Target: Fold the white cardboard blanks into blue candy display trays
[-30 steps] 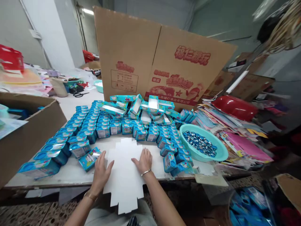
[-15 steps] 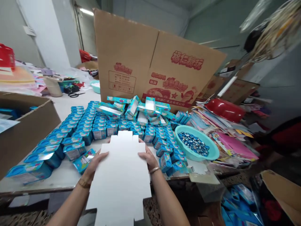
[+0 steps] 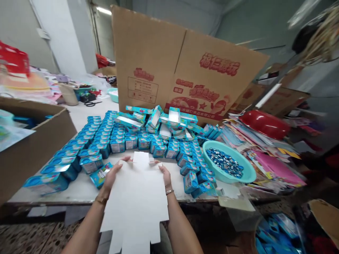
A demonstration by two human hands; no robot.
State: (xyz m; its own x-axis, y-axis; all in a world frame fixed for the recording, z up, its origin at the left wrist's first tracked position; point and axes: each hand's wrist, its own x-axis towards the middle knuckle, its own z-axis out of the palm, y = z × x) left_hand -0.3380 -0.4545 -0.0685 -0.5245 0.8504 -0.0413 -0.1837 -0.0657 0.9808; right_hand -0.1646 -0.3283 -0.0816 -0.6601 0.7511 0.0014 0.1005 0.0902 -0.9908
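Note:
A flat white cardboard box blank (image 3: 136,201), with cut tabs along its edges, is held out over the table's front edge. My left hand (image 3: 114,173) grips its far left corner, thumb on top and fingers underneath. At the far right corner, my right hand (image 3: 165,175) holds it the same way. Just left of my left hand a small blue printed box (image 3: 101,175) lies on the table. Rows of blue boxes with rounded lids (image 3: 91,146) stand beyond the blank. Several open blue display trays (image 3: 173,118) are heaped behind them.
A turquoise basin (image 3: 247,173) of shiny blue wrapped pieces stands right, beside stacked printed sheets (image 3: 265,148) and a red bowl (image 3: 265,123). A large carton (image 3: 150,42) rises behind. An open carton (image 3: 57,120) borders the left; scissors (image 3: 92,103) lie beyond it.
The view has shifted slightly left, so the table things appear further right. The blank's far corners are bent upward a little, and more of my left fingers show at its far edge.

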